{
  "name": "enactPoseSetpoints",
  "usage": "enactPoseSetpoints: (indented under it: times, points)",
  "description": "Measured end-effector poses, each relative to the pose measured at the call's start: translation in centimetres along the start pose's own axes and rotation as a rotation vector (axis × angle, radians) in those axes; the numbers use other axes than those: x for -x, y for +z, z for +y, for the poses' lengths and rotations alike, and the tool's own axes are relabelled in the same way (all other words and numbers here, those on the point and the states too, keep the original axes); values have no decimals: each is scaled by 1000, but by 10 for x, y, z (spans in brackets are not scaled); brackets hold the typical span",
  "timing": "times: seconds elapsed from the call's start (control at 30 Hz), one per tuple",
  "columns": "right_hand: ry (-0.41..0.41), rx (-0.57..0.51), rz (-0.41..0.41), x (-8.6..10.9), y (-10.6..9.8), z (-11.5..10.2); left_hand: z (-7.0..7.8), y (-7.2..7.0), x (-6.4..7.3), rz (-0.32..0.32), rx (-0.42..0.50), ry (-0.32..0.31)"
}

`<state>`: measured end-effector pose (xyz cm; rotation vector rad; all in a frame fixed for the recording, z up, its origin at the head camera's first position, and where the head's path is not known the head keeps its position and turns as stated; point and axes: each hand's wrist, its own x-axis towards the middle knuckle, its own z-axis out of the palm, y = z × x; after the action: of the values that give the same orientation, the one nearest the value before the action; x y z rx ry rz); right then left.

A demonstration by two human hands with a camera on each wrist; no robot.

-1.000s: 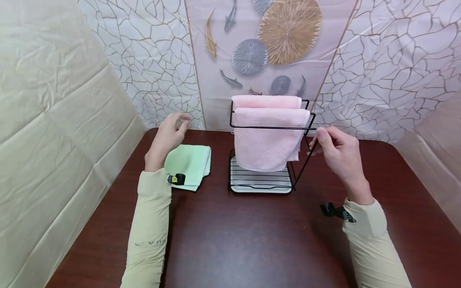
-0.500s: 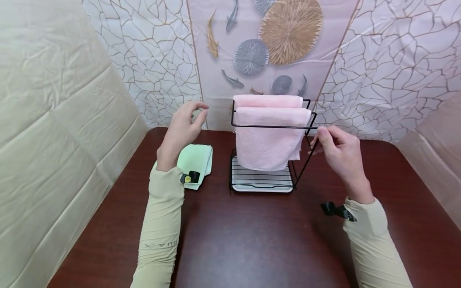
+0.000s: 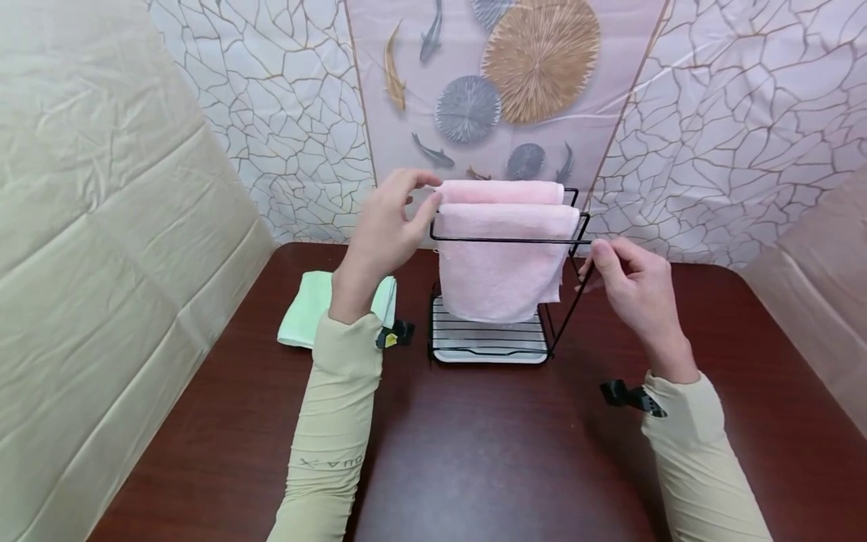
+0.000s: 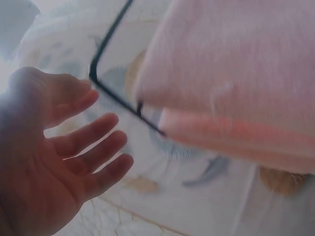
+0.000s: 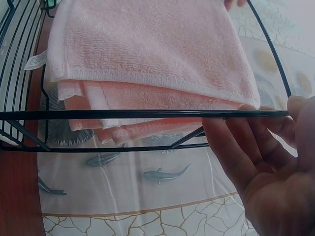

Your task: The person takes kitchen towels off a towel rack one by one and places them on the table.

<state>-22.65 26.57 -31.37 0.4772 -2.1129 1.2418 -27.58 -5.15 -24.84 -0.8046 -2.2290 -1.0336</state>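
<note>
Pink towels (image 3: 504, 263) hang over the bars of a black wire rack (image 3: 515, 241), two folds visible side by side. My right hand (image 3: 637, 290) pinches the rack's front upper right corner between thumb and fingers; in the right wrist view the fingers (image 5: 231, 152) lie against the black bar. At the rack's upper left corner is my left hand (image 3: 393, 222), its fingers loosely bent and spread in the left wrist view. There its thumb and forefinger come close to the bent bar (image 4: 93, 73); whether they touch it I cannot tell. A green folded cloth (image 3: 308, 309) lies partly behind my left forearm.
The rack's wire base stands over a white tray (image 3: 491, 355) on the dark brown table (image 3: 488, 452). Behind is a patterned curtain (image 3: 284, 113) with fish and round shapes. A pale fabric wall (image 3: 101, 226) rises on the left.
My left hand has moved right and slightly up, from above the green cloth to the rack's upper left corner. The right hand keeps its hold on the rack, and the pink towels look unmoved.
</note>
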Motion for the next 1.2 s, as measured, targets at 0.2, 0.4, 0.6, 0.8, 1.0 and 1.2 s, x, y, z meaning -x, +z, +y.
enactPoseSetpoints:
  times: [0.2, 0.4, 0.6, 0.8, 1.0, 1.2]
  points:
    - [-2, 6, -1, -1, 1, 0, 19, 13, -13, -61, -100, 84]
    - [-1, 3, -2, -1, -1, 0, 24, 23, -23, -199, -156, 63]
    - [-4, 4, -3, -1, -1, -1, 29, 29, -30, -304, -189, 66]
    - [-3, -4, -1, 0, 0, 1, 39, 33, -38, -414, -199, -5]
    - [5, -15, 1, 0, 1, 0, 45, 37, -44, -501, -227, -72]
    - [11, -3, -2, 1, 0, -2, 46, 41, -46, -500, -242, -82]
